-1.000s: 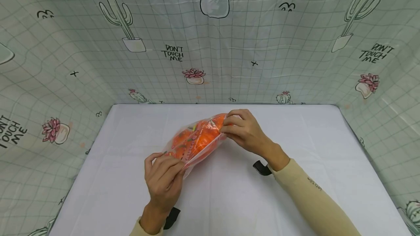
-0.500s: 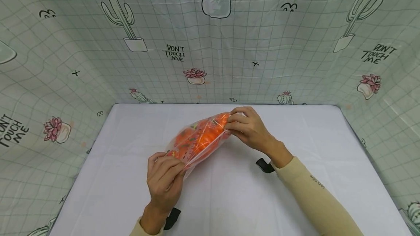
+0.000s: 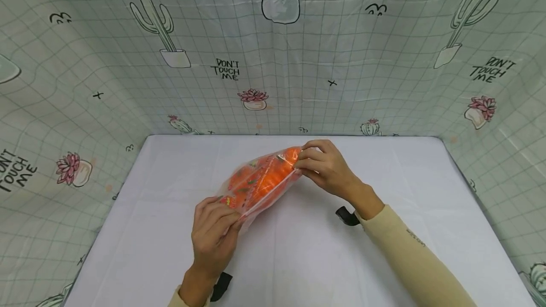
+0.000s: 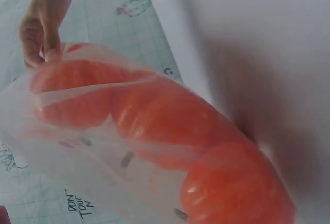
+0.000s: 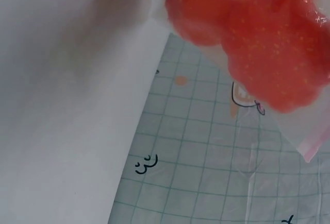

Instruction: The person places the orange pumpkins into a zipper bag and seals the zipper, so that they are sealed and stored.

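Observation:
A clear printed plastic bag (image 3: 266, 179) is held slantwise above the table, and several orange, ribbed, pumpkin-like lumps (image 4: 160, 118) show through its film. My left hand (image 3: 214, 238) pinches the bag's near left corner between thumb and fingers. At the far right end, my right hand (image 3: 326, 167) grips the other end with its fingertips. The left wrist view also catches the right hand pinching the film at upper left. A pink strip (image 5: 315, 151) runs along one edge of the bag in the right wrist view.
The white-covered table (image 3: 324, 269) lies under both hands. Behind it and at the sides hangs a green-grey checked cloth (image 3: 315, 51) with cactus drawings. Black straps (image 3: 347, 216) show at the wrists.
My right hand has shifted slightly to the right with its end of the bag. The left hand has moved a little to the right, still holding its corner.

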Tool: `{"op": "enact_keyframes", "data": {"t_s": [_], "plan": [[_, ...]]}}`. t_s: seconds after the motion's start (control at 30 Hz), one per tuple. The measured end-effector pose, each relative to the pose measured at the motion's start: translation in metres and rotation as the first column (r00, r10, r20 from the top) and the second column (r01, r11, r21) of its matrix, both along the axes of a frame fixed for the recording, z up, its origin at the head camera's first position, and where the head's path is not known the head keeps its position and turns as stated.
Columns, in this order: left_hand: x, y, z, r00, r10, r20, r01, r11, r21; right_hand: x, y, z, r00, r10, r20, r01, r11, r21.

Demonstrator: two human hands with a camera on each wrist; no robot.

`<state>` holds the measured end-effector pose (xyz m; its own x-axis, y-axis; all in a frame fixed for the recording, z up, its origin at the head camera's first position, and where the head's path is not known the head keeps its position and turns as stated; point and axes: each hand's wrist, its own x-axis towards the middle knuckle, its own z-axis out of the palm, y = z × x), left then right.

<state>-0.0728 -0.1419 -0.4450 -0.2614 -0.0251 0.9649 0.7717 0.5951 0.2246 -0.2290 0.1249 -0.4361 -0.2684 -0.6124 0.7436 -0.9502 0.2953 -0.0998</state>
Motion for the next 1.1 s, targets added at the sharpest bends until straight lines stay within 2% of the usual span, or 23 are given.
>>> {"op": "enact_keyframes", "data": {"t_s": [0.13, 0.33, 0.53, 0.83, 1.0, 1.1], "plan": [[0.001, -0.002, -0.001, 0.997, 0.011, 0.078, -0.009, 1.0, -0.022, 0.003, -0.001, 0.0, 1.0, 0.013, -0.008, -0.013, 1.0, 0.001], [0.003, 0.0, 0.001, 0.988, 0.081, 0.13, -0.068, 0.993, -0.099, 0.005, 0.001, 0.002, 0.999, -0.012, -0.046, 0.012, 1.0, 0.002], [0.003, 0.002, 0.002, 0.987, 0.086, 0.138, -0.068, 0.989, -0.133, 0.005, 0.002, 0.0, 0.994, -0.041, -0.097, 0.04, 0.999, -0.013], [0.001, 0.003, 0.004, 0.99, 0.093, 0.103, -0.077, 0.985, -0.154, 0.009, 0.003, 0.0, 0.995, -0.062, -0.083, 0.065, 0.997, 0.039], [0.001, 0.001, 0.008, 0.983, 0.133, 0.122, -0.102, 0.966, -0.236, 0.01, 0.005, 0.0, 0.994, -0.068, -0.083, 0.074, 0.995, 0.065], [0.002, 0.0, 0.01, 0.981, 0.128, 0.145, -0.082, 0.956, -0.283, 0.009, 0.007, -0.001, 0.995, -0.054, -0.08, 0.058, 0.997, 0.056]]}}
